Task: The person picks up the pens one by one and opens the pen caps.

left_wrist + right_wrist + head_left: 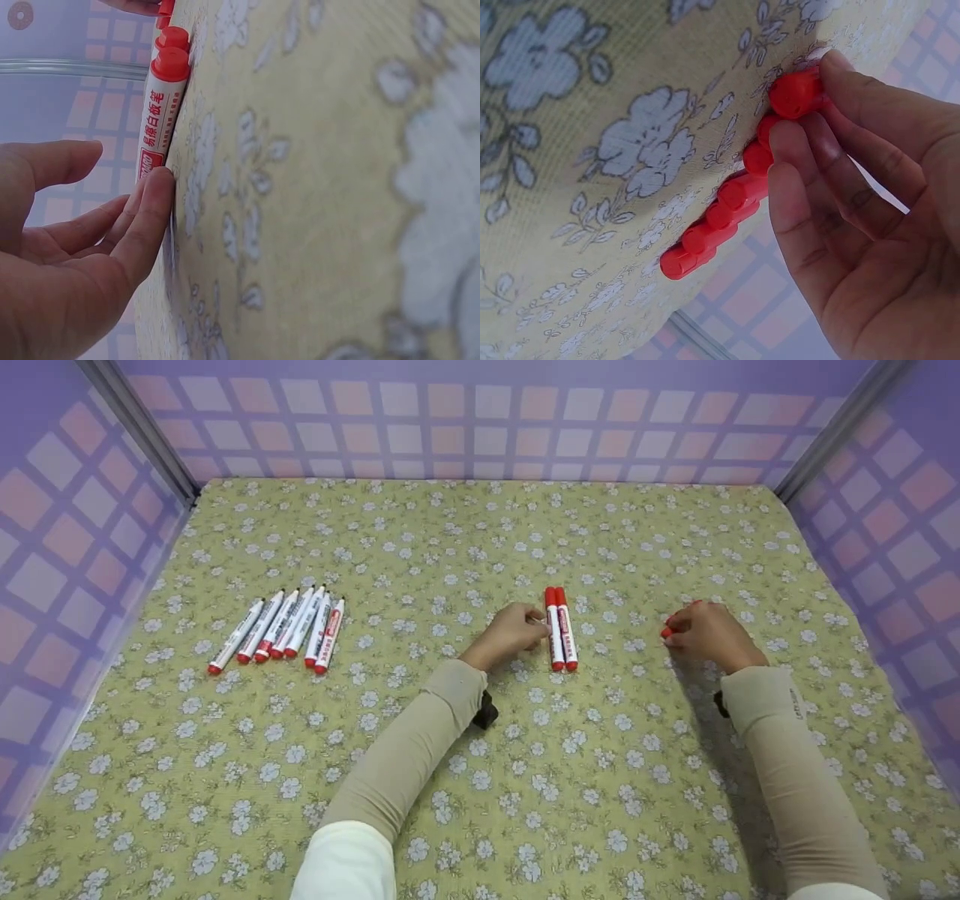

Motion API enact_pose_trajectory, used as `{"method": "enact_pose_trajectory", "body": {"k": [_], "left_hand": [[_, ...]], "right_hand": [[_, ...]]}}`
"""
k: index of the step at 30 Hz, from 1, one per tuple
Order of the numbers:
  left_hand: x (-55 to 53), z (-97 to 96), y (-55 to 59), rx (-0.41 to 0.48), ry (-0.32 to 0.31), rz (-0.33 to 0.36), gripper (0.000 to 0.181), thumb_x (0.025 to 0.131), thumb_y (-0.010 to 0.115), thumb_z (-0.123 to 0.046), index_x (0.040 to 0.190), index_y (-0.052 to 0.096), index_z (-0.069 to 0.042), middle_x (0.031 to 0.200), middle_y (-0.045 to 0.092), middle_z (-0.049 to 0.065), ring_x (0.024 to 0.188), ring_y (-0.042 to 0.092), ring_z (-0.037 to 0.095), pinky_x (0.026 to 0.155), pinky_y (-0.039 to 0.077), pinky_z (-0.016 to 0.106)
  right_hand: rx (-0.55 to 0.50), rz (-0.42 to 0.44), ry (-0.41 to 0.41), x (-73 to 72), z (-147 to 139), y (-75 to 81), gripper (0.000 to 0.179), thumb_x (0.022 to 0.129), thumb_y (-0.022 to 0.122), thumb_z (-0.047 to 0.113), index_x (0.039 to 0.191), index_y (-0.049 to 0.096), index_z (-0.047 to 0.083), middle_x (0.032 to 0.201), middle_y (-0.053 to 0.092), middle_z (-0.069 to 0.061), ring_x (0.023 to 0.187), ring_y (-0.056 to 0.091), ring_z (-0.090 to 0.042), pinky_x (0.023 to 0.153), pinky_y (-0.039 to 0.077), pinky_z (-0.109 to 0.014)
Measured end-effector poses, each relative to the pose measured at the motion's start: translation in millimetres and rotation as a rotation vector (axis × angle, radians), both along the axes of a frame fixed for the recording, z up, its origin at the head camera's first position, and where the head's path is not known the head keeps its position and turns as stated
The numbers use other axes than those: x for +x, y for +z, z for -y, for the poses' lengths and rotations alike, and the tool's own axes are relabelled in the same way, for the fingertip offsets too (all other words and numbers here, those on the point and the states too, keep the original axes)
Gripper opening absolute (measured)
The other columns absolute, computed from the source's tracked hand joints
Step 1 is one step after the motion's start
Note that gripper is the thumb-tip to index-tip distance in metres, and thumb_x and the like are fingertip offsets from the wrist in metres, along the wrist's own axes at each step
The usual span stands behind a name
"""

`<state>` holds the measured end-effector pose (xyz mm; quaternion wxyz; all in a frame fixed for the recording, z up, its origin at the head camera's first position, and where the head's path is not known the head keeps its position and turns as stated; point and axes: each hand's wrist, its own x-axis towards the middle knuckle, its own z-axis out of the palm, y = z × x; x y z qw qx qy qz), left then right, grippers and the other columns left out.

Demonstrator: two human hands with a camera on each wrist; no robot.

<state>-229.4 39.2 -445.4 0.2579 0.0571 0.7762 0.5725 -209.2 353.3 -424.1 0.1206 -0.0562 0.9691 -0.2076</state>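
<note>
Two red-capped whiteboard markers (568, 641) lie side by side on the cloth. My left hand (516, 631) is at their left side, its thumb held apart; in the left wrist view a fingertip (157, 187) rests against the side of the nearer marker (162, 105). Farther right, my right hand (709, 634) pinches a red marker cap (796, 94) between thumb and fingers, low over the cloth. Several more red caps (720, 215) lie in a row beyond it in the right wrist view, partly hidden by the fingers.
Several uncapped white markers (277, 630) with red ends lie in a loose row on the left, dark tips pointing away. A yellow-green floral cloth (450, 540) covers the table. Purple checked panels (480, 420) stand along the back and both sides.
</note>
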Motion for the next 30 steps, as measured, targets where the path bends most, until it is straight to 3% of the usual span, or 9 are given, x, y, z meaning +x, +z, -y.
{"method": "enact_pose_trajectory", "body": {"k": [9, 19, 25, 30], "left_hand": [[0.1, -6.2, -2.5, -0.011, 0.03, -0.018, 0.034, 0.096, 0.055, -0.016, 0.126, 0.053, 0.0, 0.092, 0.059, 0.006, 0.066, 0.048, 0.013, 0.058, 0.04, 0.027], [-5.0, -17.8, -3.6, -0.134, 0.063, -0.11, 0.016, 0.094, 0.057, -0.014, 0.106, 0.058, -0.003, 0.08, 0.049, 0.001, 0.062, 0.04, 0.01, 0.055, 0.035, 0.023], [-9.6, -23.5, -5.0, -0.144, 0.076, -0.175, 0.016, 0.093, 0.06, -0.013, 0.101, 0.06, 0.002, 0.08, 0.053, 0.003, 0.068, 0.048, 0.011, 0.059, 0.039, 0.023], [-10.9, -25.5, -5.4, -0.13, 0.086, -0.179, 0.019, 0.093, 0.062, -0.012, 0.105, 0.062, 0.003, 0.091, 0.062, 0.01, 0.075, 0.059, 0.014, 0.062, 0.046, 0.023]], "right_hand": [[0.014, -0.015, 0.005, 0.0, -0.4, -1.8, 0.031, 0.089, 0.067, 0.009, 0.116, 0.066, -0.007, 0.112, 0.064, -0.028, 0.103, 0.06, -0.042, 0.088, 0.047, -0.056], [0.014, 0.013, -0.002, 0.3, 0.5, -1.2, 0.033, 0.089, 0.067, 0.009, 0.118, 0.064, -0.008, 0.115, 0.062, -0.028, 0.106, 0.058, -0.043, 0.089, 0.047, -0.056], [0.004, 0.001, 0.006, 0.1, 0.1, -0.9, 0.029, 0.089, 0.067, 0.008, 0.115, 0.066, -0.006, 0.113, 0.064, -0.027, 0.105, 0.058, -0.042, 0.088, 0.047, -0.056], [-0.017, -0.007, 0.007, -0.7, -0.5, -2.3, 0.025, 0.089, 0.066, 0.007, 0.112, 0.069, -0.004, 0.111, 0.066, -0.025, 0.103, 0.06, -0.041, 0.087, 0.048, -0.055]]}}
